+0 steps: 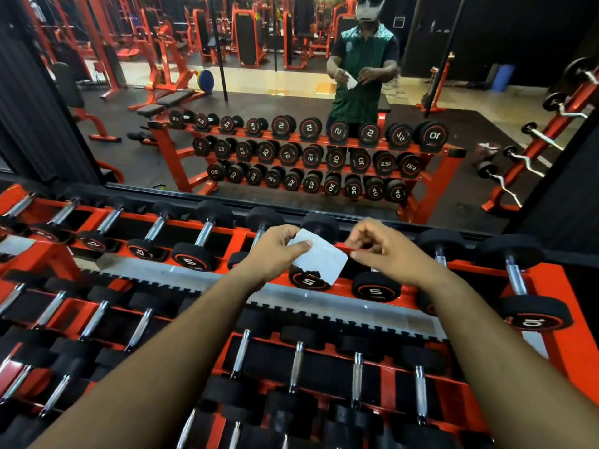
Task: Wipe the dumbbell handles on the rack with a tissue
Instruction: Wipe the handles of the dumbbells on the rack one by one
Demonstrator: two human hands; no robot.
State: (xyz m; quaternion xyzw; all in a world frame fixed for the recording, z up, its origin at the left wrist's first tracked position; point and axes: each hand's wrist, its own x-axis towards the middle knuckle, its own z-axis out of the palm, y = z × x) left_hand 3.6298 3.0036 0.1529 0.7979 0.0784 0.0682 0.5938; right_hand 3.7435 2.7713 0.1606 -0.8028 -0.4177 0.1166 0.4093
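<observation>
A white tissue (319,259) hangs above the top tier of the red dumbbell rack (547,280). My left hand (275,251) pinches its upper left edge between thumb and fingers. My right hand (382,251) hovers just right of the tissue with fingers curled and thumb meeting fingertips; whether it touches the tissue's corner is unclear. Below the hands sit black dumbbells marked 5 (376,290), their chrome handles partly hidden by my hands. More chrome handles (204,233) line the top tier to the left and right.
Two lower tiers of dumbbells (296,367) fill the rack below my arms. A wall mirror (291,92) behind the rack reflects the rack, me and red gym machines. A rack of curl bars (534,137) stands at the right.
</observation>
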